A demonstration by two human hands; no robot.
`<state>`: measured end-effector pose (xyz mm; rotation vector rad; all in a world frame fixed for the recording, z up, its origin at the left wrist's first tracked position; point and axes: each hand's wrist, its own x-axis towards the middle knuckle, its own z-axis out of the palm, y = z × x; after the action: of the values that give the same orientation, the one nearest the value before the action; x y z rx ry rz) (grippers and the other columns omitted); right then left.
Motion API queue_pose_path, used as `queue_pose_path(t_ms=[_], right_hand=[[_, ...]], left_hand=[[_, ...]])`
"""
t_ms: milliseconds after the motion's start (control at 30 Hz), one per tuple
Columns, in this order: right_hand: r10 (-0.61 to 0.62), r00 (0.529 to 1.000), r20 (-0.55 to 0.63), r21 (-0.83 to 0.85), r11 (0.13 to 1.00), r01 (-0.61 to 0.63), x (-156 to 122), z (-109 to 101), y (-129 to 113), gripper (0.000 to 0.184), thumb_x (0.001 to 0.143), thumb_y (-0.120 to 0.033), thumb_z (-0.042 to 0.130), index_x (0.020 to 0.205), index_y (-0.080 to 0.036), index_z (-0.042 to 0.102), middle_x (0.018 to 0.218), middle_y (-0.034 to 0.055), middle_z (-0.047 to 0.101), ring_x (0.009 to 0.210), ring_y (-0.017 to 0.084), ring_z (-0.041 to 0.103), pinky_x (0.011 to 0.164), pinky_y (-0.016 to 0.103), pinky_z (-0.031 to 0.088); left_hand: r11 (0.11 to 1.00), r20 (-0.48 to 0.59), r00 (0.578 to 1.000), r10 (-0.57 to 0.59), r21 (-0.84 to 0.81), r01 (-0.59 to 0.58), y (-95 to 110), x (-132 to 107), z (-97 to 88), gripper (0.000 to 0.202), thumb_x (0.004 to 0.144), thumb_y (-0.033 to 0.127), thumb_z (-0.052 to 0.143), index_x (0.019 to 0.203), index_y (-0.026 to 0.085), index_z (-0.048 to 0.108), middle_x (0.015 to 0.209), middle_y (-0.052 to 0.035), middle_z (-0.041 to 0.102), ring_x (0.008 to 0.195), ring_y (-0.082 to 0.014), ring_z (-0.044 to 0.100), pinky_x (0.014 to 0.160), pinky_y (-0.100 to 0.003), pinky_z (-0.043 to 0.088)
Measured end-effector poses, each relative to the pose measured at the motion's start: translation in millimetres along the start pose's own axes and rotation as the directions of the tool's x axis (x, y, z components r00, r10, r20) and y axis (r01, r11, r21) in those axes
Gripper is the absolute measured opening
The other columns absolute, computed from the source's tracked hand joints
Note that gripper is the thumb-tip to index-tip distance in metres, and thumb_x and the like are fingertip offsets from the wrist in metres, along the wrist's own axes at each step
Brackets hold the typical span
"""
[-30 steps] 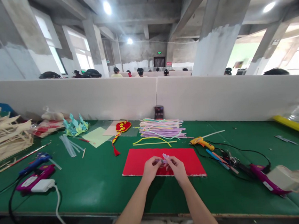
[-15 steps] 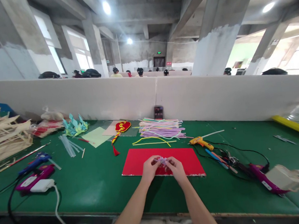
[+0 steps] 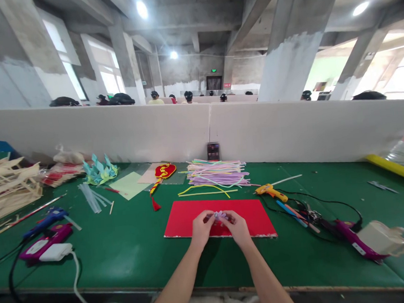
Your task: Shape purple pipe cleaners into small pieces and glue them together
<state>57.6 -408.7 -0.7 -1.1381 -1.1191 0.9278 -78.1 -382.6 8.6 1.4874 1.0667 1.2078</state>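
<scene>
Just between the fingers (image 3: 227, 223), lilac piece (image 3: 221, 215).

Over there the camera is head-worn, at the near side of the green table (image 3: 122, 253), facing forward and down: left hand (image 3: 200, 228) and right hand (image 3: 238, 224) close below it, then the white partition (image 3: 274, 133), and the far wall (image 3: 184, 70) well beyond.

We are losing parts of the small lilac piece (image 3: 221, 215) behind the left grip (image 3: 200, 228) and right grip (image 3: 238, 225), and we are finding its form too small to tell. We are seeing the dark device (image 3: 213, 151) blurred. The left edge is cutting off the wooden frames (image 3: 22, 175); the right, the yellow tube (image 3: 398, 171).
</scene>
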Motion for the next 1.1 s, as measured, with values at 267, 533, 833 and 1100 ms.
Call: queue_pose_path(t_ms=[267,533,833,1100], right_hand=[[-0.059,0.996,-0.068,-0.086,0.995,0.053,-0.5,-4.4,-0.8,0.03,0.066,-0.039,0.064,0.089,-0.02,0.068,0.082,0.0037,0.067,0.077,0.02,0.061,0.073,0.031,0.049],[-0.106,0.994,-0.034,-0.199,0.975,0.097,-2.5,-4.8,-6.0,0.022,0.071,-0.039,0.061,0.075,-0.019,0.067,0.073,0.0037,0.066,0.07,0.018,0.059,0.068,0.029,0.048],[-0.059,0.998,-0.029,-0.17,0.984,0.054,-1.5,-3.0,1.0,0.029,0.068,-0.046,0.061,0.074,-0.017,0.065,0.065,0.0029,0.064,0.049,0.013,0.054,0.052,0.026,0.047],[-0.05,0.998,-0.038,-0.12,0.992,0.045,-0.9,-4.2,-1.5,0.03,0.065,-0.045,0.064,0.074,-0.017,0.066,0.064,0.0035,0.064,0.051,0.016,0.058,0.056,0.029,0.049]], left_hand=[[0.999,0.071,0.997,0.031,0.007,-0.031,0.5,-0.9,0.9,0.019,0.074,0.035,0.055,0.076,0.016,0.061,0.065,-0.0018,0.065,0.059,-0.0164,0.062,0.062,-0.028,0.051],[0.991,0.083,0.992,0.095,0.087,-0.102,1.8,-3.2,-0.2,0.018,0.077,0.032,0.053,0.08,0.017,0.062,0.069,-0.0021,0.066,0.059,-0.0155,0.062,0.061,-0.027,0.051],[0.962,0.038,0.985,0.167,0.212,-0.171,8.9,-6.6,0.5,0.014,0.077,0.026,0.052,0.079,0.019,0.064,0.08,-0.0032,0.067,0.076,-0.0174,0.062,0.073,-0.027,0.049],[0.947,0.021,0.985,0.173,0.271,-0.172,8.1,-7.9,1.4,0.012,0.077,0.023,0.052,0.079,0.019,0.063,0.078,-0.0021,0.068,0.071,-0.0162,0.062,0.069,-0.027,0.049]])
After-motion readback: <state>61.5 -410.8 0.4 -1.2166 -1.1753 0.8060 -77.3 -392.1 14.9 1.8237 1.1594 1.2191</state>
